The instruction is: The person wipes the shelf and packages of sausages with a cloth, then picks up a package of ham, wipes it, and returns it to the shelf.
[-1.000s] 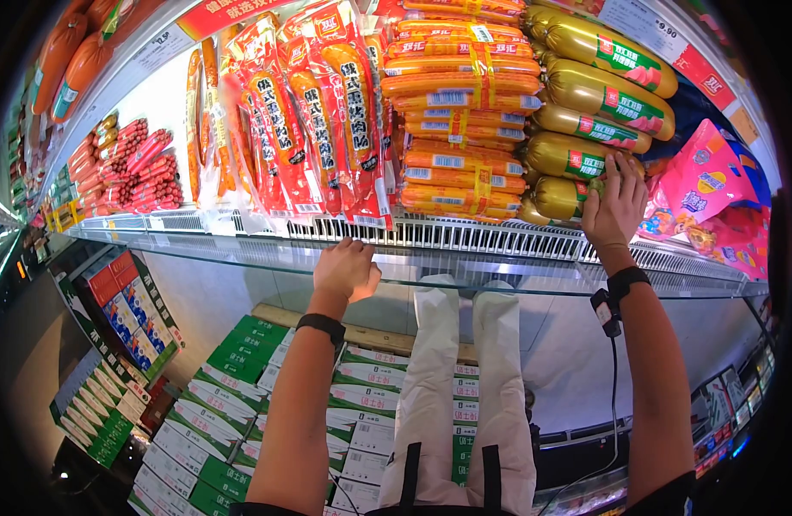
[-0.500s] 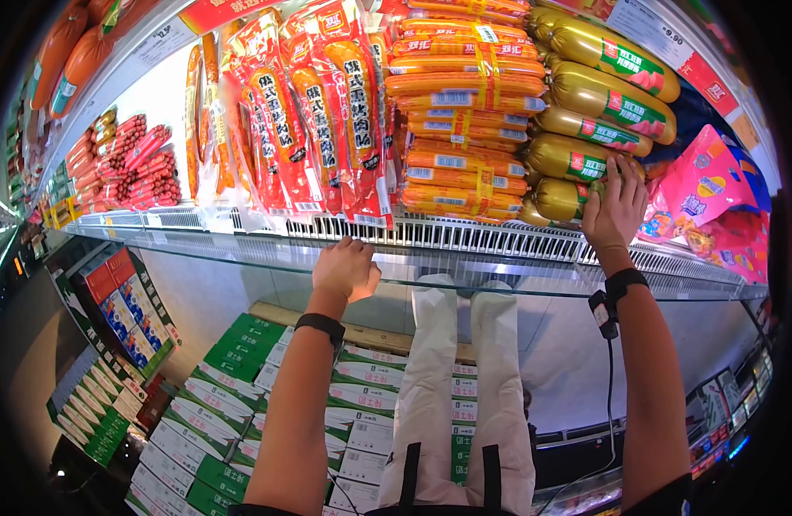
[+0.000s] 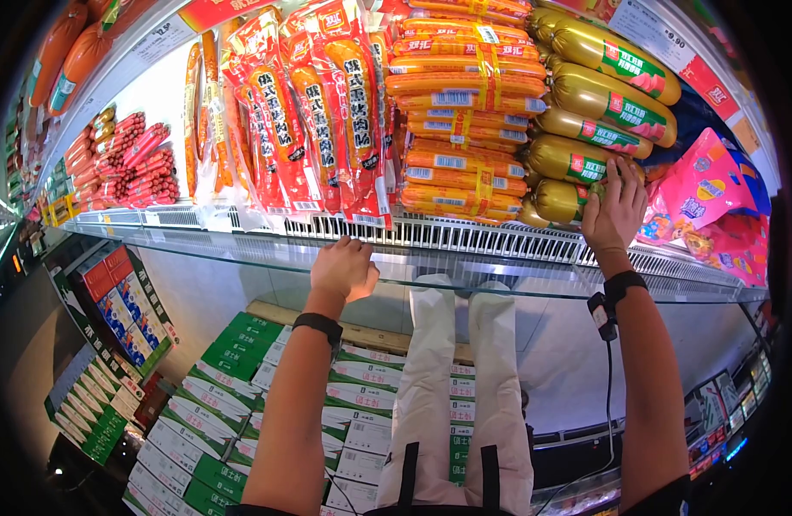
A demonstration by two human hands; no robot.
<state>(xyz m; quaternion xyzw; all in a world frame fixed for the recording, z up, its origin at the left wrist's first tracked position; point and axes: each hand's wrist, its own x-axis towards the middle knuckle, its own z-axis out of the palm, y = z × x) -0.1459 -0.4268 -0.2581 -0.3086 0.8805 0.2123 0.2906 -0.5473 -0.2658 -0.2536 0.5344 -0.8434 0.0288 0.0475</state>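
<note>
Little is changed from the earlier frames. The right hand (image 3: 615, 211) is kept raised at the chilled shelf, its fingers spread over the lowest gold sausage chub (image 3: 561, 199) at the right end of the gold stack (image 3: 611, 95); the grip is laid around the end of that chub, fingers apart but pressed on its wrapper, so it is held rather than merely touched. The chub is still lying on its side at the bottom of the stack, just above the white wire shelf edge (image 3: 499, 236), with the other gold chubs resting on it. No lift or slide of the chub is seen against the pictures from a second ago.

The left hand (image 3: 344, 268) is kept curled into a loose fist just below the shelf edge, at the glass front rail (image 3: 241, 254); nothing is seen inside it, and whether its knuckles touch the rail cannot be told. It has been shifted only very slightly to the left and up.

Beside the gold stack, to the left, banded orange sausages (image 3: 465, 103) are piled, and further left red sausage packets (image 3: 327, 112) are hung upright. A pink bag (image 3: 705, 181) is seen just right of the right hand. Below, green and white cartons (image 3: 232, 387) are stacked on the floor.
</note>
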